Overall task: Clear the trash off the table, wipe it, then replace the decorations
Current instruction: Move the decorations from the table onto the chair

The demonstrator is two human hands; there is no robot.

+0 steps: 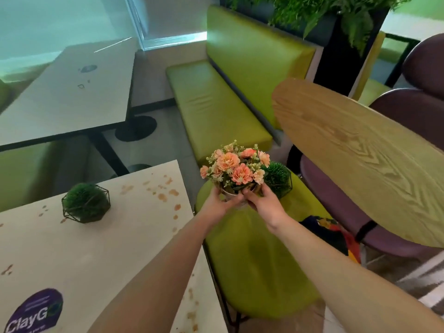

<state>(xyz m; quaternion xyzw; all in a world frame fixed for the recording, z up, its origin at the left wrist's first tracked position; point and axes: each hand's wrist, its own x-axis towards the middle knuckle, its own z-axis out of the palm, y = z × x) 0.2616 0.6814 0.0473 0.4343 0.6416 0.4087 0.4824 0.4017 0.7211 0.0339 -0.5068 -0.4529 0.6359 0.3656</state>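
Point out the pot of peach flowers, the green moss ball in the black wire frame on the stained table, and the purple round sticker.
Pot of peach artificial flowers [236, 168], head view, on the blooms.
Green moss ball in black wire frame [85, 203], head view, on the ball's middle.
Purple round sticker [34, 311], head view, on its printed face.

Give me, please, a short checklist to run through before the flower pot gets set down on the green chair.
1. Both hands hold the flower pot: ok, left hand and right hand grip its sides.
2. Pot upright: ok.
3. Free seat space on the green chair: ok, in front of the green ball decoration already there.
4. Table ready for wiping: not ok, another wire-framed ball remains on it.
5. Table clean: not ok, brown stains show.
6. Pot bottom clear of seat: cannot tell.
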